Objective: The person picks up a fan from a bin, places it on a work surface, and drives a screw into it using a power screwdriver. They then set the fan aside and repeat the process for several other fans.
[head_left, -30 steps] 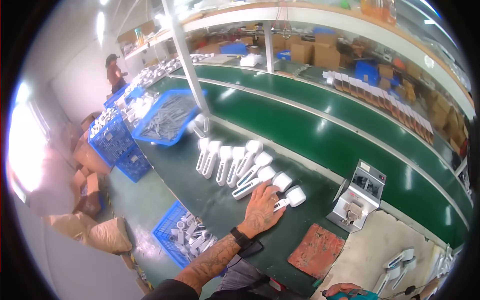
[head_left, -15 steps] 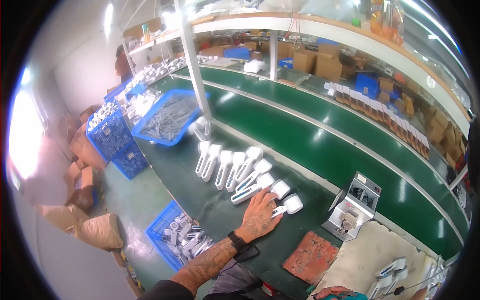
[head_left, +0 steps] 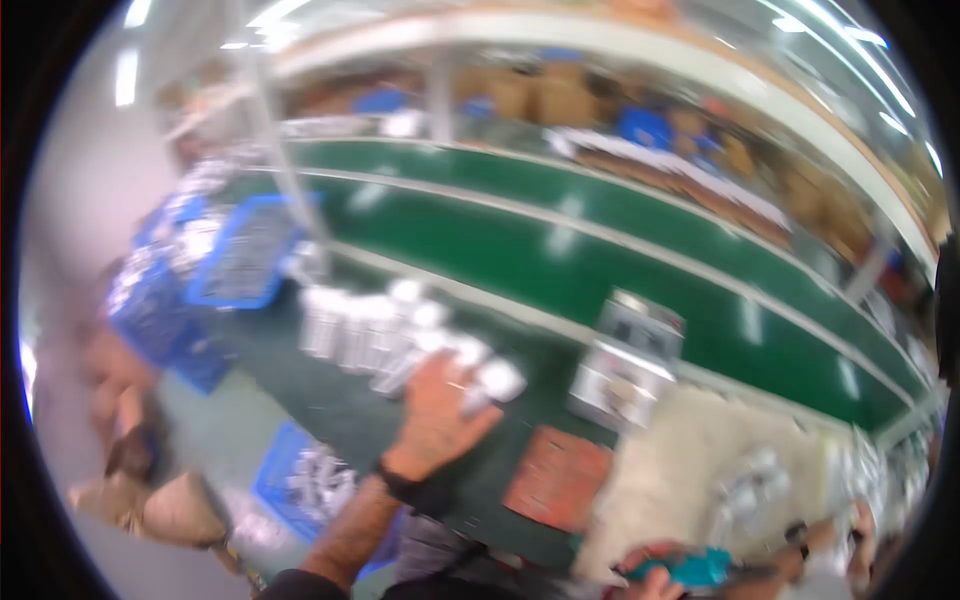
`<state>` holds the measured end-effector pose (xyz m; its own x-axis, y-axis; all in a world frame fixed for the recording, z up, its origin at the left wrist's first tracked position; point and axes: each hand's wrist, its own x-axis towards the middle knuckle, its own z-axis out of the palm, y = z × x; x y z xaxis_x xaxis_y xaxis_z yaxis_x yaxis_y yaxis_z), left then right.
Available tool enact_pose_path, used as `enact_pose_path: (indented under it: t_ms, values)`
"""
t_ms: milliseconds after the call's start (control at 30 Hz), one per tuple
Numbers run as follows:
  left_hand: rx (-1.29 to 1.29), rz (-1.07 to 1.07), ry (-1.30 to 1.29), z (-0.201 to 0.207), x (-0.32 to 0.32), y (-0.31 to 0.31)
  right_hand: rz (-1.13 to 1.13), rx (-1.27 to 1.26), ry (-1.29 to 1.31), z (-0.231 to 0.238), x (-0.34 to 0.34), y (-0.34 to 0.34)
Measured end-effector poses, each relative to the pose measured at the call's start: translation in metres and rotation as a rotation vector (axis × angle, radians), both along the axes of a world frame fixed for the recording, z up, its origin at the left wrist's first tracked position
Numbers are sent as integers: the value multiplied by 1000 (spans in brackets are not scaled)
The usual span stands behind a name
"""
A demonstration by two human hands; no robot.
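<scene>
My left hand (head_left: 440, 405) reaches over the near end of a row of white handheld devices (head_left: 365, 325) on the dark green table. Each has a long handle and a wide round head. Thumb and fingers lie on either side of the handle of the endmost white handheld device (head_left: 500, 381); its round head sticks out beyond them. Blur hides the exact finger contact. At the lower edge my right hand (head_left: 655, 582), partly cut off, is closed round a teal electric screwdriver (head_left: 700, 568).
A grey metal machine (head_left: 625, 375) and a reddish board (head_left: 558, 478) lie right of my left hand. Beyond runs a green conveyor (head_left: 470, 245). Blue bins stand left: a tray (head_left: 215, 290) of grey strips and a crate (head_left: 280, 470) below. Another person's hand (head_left: 858, 535) is at far right.
The whole picture has shifted left and blurred as my head turned right. My left hand stays at the same endmost device. More of the electric screwdriver and the other person's hand shows now.
</scene>
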<state>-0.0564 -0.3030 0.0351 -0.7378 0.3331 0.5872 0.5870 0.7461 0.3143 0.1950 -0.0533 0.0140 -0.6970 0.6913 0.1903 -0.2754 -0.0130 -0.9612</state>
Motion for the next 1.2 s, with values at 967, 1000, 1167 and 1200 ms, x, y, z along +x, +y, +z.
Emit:
enact_pose_path:
  t_ms: [967, 1000, 1167, 1200]
  values:
    - [91, -825, -475, -40, 49, 370, 34, 18, -17, 18, 43, 22]
    - [127, -816, -463, -35, 48, 355, -13, 44, -76, 17, 38, 25]
    - [185, -950, -609, 2, 51, 239, -27, 122, -122, 6, 5, 46]
    - [180, -968, -659, 8, 52, 219, -10, 142, -100, 4, -6, 50]
